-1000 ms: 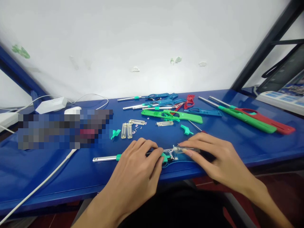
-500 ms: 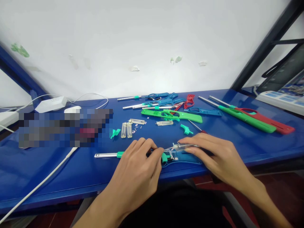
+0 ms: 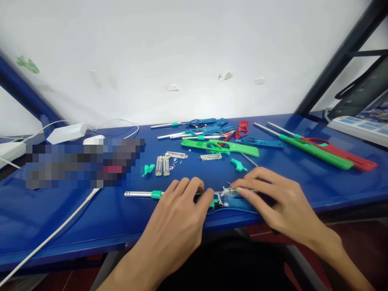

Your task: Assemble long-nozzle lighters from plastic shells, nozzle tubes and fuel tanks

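An opened blue stick lighter [image 3: 239, 204] lies near the table's front edge, its silver barrel [image 3: 138, 194] pointing left. My left hand [image 3: 178, 214] is closed over its middle, hiding much of the body; a green trigger piece shows by the thumb. My right hand [image 3: 275, 198] pinches a clear fuel tank [image 3: 233, 191] between thumb and fingers, just above the lighter's handle. Thin white wires [image 3: 220, 198] run near the tank's left end. Behind the hands lie loose clear tanks [image 3: 163, 166], a tank [image 3: 211, 157] apart from them, and green triggers [image 3: 238, 165].
A green lighter shell [image 3: 224, 147] and several blue lighter parts [image 3: 212, 128] lie farther back. Whole green [image 3: 318, 151] and red [image 3: 342, 153] lighters lie at right. A screwdriver shaft [image 3: 249, 159] shows behind my right hand. A white cable [image 3: 60, 226] crosses the left side.
My left hand and the blue lighter have shifted slightly right. The clear tank in my right hand has moved a little right and down, closer to the handle.
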Tool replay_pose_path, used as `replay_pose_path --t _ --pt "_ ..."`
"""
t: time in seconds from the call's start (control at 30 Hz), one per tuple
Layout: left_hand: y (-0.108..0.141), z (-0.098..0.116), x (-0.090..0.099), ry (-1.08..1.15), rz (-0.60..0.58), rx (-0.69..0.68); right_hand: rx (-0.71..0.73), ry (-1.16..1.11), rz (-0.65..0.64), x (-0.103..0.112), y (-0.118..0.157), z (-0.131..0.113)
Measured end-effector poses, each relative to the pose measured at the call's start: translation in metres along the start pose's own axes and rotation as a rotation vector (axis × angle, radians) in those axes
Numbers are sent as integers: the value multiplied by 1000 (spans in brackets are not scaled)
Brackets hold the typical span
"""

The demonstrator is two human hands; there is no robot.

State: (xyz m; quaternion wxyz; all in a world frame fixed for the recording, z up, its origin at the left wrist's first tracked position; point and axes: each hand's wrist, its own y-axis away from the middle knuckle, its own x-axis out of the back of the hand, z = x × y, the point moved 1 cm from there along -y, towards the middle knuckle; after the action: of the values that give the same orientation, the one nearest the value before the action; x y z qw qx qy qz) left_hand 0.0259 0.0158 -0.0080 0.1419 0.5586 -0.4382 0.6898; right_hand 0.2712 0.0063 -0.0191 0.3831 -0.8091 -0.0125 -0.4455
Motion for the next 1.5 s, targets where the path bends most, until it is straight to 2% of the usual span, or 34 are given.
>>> replay_pose_path --t 0.3,0.7,0.97,1.3,1.5 --pt "0 2 0 -101 -73 -57 9 -13 -54 -1 -1 2" --pt "-4 5 1 -95 -72 -55 41 1 -85 3 -1 2" --pt "-4 5 1 -92 -95 -43 50 5 -176 5 -2 4" --pt "-3 6 2 -133 -98 -56 131 229 -283 12 1 -3" --pt "0 3 6 -29 -142 -19 131 349 -212 10 4 -16"
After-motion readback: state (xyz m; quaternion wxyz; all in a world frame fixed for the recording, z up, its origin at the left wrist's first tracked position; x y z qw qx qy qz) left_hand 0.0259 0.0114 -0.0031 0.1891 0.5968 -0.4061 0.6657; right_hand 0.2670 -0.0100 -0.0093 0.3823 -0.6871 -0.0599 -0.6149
